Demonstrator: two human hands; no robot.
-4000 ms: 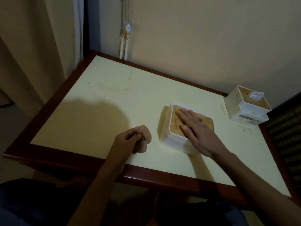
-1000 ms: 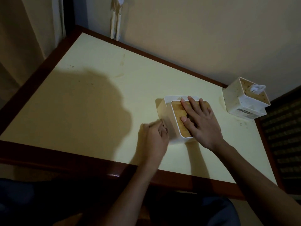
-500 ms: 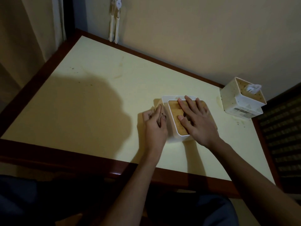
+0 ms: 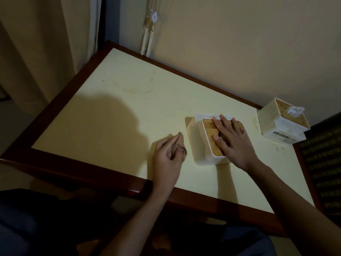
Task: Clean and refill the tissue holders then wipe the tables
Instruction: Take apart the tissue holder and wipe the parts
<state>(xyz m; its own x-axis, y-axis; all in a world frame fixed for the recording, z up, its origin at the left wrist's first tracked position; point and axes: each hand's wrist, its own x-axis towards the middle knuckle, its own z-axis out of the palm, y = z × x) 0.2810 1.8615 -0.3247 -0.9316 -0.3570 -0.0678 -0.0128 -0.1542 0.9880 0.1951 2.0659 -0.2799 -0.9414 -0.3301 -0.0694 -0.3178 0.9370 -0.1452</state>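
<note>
A white tissue holder with a wooden lid stands on the cream table, right of the middle. My right hand lies flat on the wooden lid with fingers spread. My left hand sits just left of the holder, closed on a crumpled brown cloth that rests on the table, a small gap from the holder's side. A second white holder, speckled, with a white tissue poking from its top, stands at the table's far right corner.
The table has a dark red wooden rim and stands against a beige wall. A faint ring stain marks the far part of the top. A curtain hangs at left, blind cords at the back. A dark patterned surface lies at right.
Over the last second my left hand with the cloth rubbed along the holder's left side, then drew slightly away to the left. My right hand stayed pressed on the lid.
</note>
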